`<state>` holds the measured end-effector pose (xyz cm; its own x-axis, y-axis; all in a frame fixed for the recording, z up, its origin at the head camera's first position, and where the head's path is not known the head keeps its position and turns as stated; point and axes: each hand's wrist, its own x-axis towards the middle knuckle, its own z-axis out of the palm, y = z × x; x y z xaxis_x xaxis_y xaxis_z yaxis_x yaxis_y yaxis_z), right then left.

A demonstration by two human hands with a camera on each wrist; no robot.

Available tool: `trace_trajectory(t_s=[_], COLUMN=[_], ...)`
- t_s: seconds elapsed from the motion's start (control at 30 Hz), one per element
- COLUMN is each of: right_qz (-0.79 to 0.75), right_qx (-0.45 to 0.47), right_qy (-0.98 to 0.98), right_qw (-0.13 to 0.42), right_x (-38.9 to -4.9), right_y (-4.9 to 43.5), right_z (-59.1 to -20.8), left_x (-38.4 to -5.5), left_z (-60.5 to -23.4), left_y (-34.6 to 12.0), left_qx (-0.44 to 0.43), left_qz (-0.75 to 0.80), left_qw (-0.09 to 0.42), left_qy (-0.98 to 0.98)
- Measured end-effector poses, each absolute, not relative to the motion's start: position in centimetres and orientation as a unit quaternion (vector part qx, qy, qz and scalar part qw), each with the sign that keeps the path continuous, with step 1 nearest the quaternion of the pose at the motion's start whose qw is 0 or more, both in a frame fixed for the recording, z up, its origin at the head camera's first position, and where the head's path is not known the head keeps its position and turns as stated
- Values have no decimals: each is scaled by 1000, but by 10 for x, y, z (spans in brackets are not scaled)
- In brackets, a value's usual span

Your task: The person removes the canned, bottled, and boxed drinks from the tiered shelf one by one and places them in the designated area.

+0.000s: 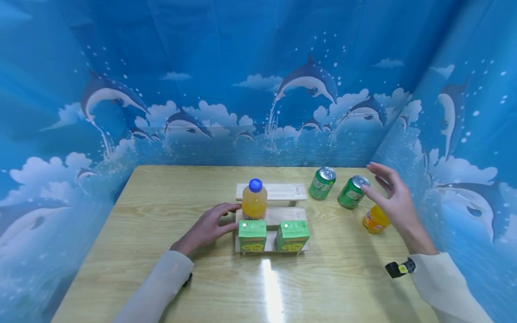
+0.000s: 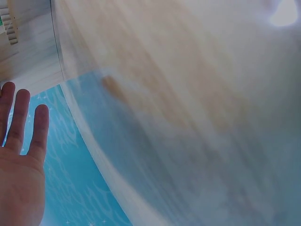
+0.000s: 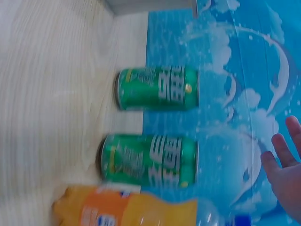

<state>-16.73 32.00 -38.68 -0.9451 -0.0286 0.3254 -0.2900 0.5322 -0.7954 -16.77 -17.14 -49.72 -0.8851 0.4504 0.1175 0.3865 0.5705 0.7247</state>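
Observation:
A small stepped wooden rack (image 1: pixel 278 191) stands on the table. On its middle step is an orange drink bottle with a blue cap (image 1: pixel 255 199); two green juice cartons (image 1: pixel 252 236) stand on the front step. My left hand (image 1: pixel 208 226) is at the rack's left side, its fingertips right at the edge; the left wrist view shows its fingers straight. To the right, two green soda cans (image 1: pixel 351 193) and an orange soda bottle (image 3: pixel 136 207) stand upright. Over that bottle, partly hiding it, hovers my right hand (image 1: pixel 393 197), fingers spread and holding nothing, thumb overlapping the nearer can.
The wooden table (image 1: pixel 161 197) ends at a blue dolphin-print curtain (image 1: pixel 194 148) along the back and sides. A bright light reflection (image 1: pixel 271 287) lies on the tabletop in front of the rack.

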Motion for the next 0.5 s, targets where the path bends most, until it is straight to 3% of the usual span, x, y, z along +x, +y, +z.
trace_trajectory(t_s=[0.5], right_qz=[507], right_qx=[169], right_qy=[-840], right_qw=[98], right_x=[-183], right_y=[258], right_z=[-378], left_x=[-167], left_z=[-496], left_y=[-172], left_qx=[232], left_qz=[401], left_qw=[44], left_qy=[885])
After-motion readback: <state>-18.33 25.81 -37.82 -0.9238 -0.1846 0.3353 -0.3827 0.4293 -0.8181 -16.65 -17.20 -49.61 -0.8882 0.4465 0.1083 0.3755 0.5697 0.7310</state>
